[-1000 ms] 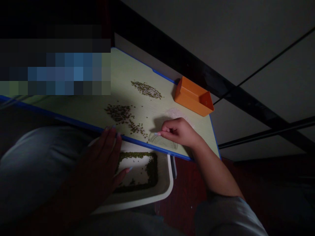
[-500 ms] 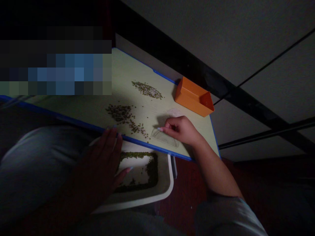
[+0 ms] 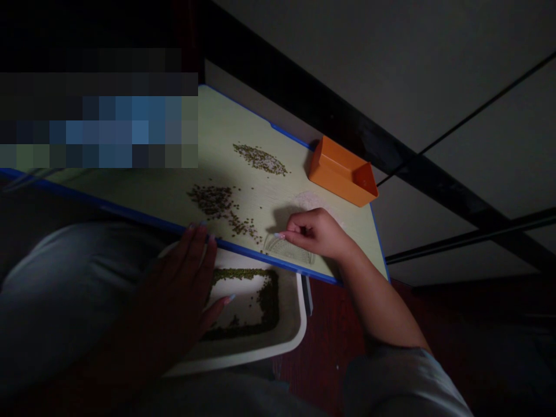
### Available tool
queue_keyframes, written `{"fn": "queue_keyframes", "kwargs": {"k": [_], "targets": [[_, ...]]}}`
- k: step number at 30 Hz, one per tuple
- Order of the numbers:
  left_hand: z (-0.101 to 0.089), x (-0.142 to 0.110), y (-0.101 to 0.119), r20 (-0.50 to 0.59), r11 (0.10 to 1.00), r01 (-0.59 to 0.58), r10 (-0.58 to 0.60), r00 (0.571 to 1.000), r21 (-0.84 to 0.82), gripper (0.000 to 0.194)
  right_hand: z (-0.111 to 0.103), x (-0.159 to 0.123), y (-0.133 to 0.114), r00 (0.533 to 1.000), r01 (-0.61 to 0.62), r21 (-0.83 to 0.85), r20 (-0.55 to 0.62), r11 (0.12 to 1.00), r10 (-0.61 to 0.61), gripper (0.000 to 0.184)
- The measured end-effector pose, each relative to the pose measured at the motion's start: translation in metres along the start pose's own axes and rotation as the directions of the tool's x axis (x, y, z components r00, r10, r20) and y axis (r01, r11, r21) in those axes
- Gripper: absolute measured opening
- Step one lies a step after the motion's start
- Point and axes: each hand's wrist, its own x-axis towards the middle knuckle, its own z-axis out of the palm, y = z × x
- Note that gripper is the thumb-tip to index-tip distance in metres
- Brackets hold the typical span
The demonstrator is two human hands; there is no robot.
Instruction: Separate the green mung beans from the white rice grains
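My right hand (image 3: 315, 231) is closed, thumb and forefinger pinched on the upper rim of a clear, half-round, textured piece (image 3: 291, 250), perhaps a small dish, at the board's near edge. Just beyond that hand lies a thin patch of pale grains (image 3: 310, 200). My left hand (image 3: 186, 272) holds nothing; its fingers are stretched out, their tips at the blue edge of the pale board (image 3: 286, 185). Close to those fingertips is a pile of dark brown beans or seeds (image 3: 212, 200), with a trail of loose ones towards the clear piece.
A mixed pile of greenish and pale grains (image 3: 260, 159) lies farther back. An orange open box (image 3: 343, 174) stands at the board's right end. Below the near edge is a white tub (image 3: 299, 324) with green grains inside. Cabinet fronts (image 3: 434, 116) rise behind. A blurred-out area covers the upper left.
My right hand has dropped slightly towards the near edge. The clear piece has shifted the same way and looks flatter. My left hand has stayed in place.
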Motion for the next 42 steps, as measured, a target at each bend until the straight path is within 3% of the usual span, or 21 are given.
{"fn": "queue_keyframes", "kwargs": {"k": [15,26,33,42], "targets": [[-0.001,-0.001,0.001,0.0,1.0,0.0,0.0,1.0,0.008,0.086,0.007,0.004,-0.002,1.0,0.005,-0.056,-0.026,0.998,-0.007,0.039],[0.002,0.0,0.0,-0.018,1.0,-0.003,0.003,1.0,-0.007,0.085,0.007,0.004,-0.003,0.998,0.047,0.011,-0.04,0.999,-0.046,0.042],[-0.002,0.0,0.002,-0.006,1.0,0.005,-0.005,1.0,-0.008,0.085,0.012,0.007,-0.005,0.998,-0.028,-0.054,-0.064,0.998,0.024,0.039],[-0.002,0.001,0.001,0.011,1.0,0.0,0.0,1.0,0.001,0.087,0.002,0.005,0.001,0.966,-0.232,-0.209,-0.162,0.95,0.201,0.033]]}}
